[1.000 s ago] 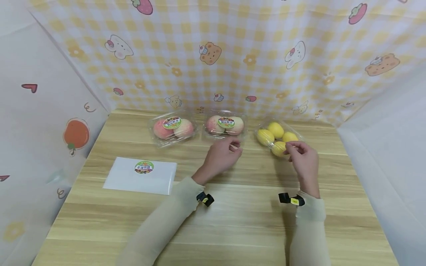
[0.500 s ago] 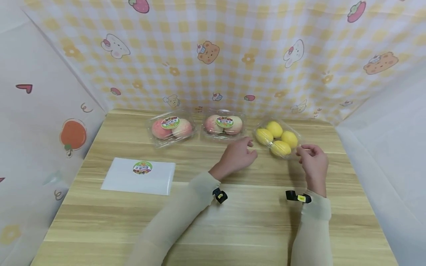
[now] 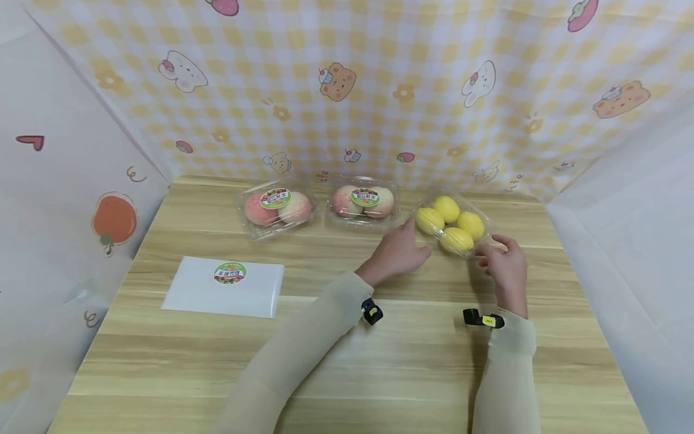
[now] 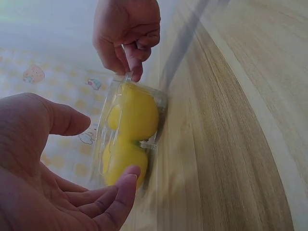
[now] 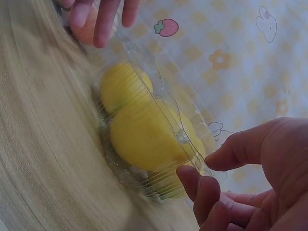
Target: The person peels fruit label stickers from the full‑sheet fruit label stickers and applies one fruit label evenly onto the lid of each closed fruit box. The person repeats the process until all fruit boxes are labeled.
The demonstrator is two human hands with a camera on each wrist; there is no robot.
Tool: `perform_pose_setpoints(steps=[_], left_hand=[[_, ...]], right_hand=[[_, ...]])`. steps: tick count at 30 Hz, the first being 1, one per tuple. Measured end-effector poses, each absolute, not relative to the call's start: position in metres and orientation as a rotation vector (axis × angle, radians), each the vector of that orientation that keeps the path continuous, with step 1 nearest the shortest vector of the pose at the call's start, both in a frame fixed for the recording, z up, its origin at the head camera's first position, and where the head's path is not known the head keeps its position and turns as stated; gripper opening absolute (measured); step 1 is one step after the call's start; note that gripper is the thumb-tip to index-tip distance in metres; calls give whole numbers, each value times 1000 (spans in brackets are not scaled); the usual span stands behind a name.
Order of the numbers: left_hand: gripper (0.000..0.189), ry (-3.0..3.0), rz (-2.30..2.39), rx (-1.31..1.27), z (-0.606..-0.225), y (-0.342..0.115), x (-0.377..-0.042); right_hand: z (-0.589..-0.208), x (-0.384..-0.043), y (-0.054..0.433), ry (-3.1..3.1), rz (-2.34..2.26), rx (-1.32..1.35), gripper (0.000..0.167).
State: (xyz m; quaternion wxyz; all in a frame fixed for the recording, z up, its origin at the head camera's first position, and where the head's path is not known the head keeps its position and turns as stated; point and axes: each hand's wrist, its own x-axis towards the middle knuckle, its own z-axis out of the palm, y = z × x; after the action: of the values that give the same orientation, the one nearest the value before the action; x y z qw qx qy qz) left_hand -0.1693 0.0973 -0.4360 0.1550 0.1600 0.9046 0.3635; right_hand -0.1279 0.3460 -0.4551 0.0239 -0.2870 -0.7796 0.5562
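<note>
A clear plastic clamshell box (image 3: pixel 481 208) holding several yellow lemons (image 3: pixel 456 240) sits at the back right of the table, its lid closed. My right hand (image 3: pixel 505 265) is at the box's near right corner; in the right wrist view, its thumb (image 5: pixel 236 149) and index finger pinch the box's rim. On the other side, my left hand (image 3: pixel 394 253) reaches in with fingers extended and thumb spread, beside the box's near left side. In the left wrist view a fingertip (image 4: pixel 130 172) overlaps the lower lemon; whether it touches the plastic I cannot tell. That hand holds nothing.
Two more clear boxes, each with two pink-white peaches and a round label, stand at the back: a left box (image 3: pixel 278 208) and a middle box (image 3: pixel 363 202). A white sheet (image 3: pixel 222 295) bearing a round sticker (image 3: pixel 230 273) lies at left. A checked curtain (image 3: pixel 406 120) hangs behind.
My left hand has moved right, from the middle peach box to the lemon box. My right hand shifted right, then slightly back to the box's corner. The lemon box has hardly moved.
</note>
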Motion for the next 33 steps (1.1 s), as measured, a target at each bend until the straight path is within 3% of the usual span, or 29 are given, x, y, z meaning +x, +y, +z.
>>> perform_pose_setpoints(steps=[11,20,24,29,31,33], left_hand=[[90,2562,1061,433,-442,101,-176],[79,2582,1062,443,-445,99,-176],[62,2609,1085,464,-456,100,-181],[26,2633,1126,484,-462,100,-183],[18,2619,1141,490,-452,97,-179],[23,2616,1147,486,-453,96,-178]], right_hand=[[-452,-129,350,-2375,1822,-867,64],[-448,-121,360,-2351,1904,-860,68],[-449,-118,366,-2399,1886,-840,69],[-450,-114,374,-2464,1866,-793,68],[-450,-112,378,-2485,1878,-756,68],[-449,-109,382,-2502,1897,-722,68]])
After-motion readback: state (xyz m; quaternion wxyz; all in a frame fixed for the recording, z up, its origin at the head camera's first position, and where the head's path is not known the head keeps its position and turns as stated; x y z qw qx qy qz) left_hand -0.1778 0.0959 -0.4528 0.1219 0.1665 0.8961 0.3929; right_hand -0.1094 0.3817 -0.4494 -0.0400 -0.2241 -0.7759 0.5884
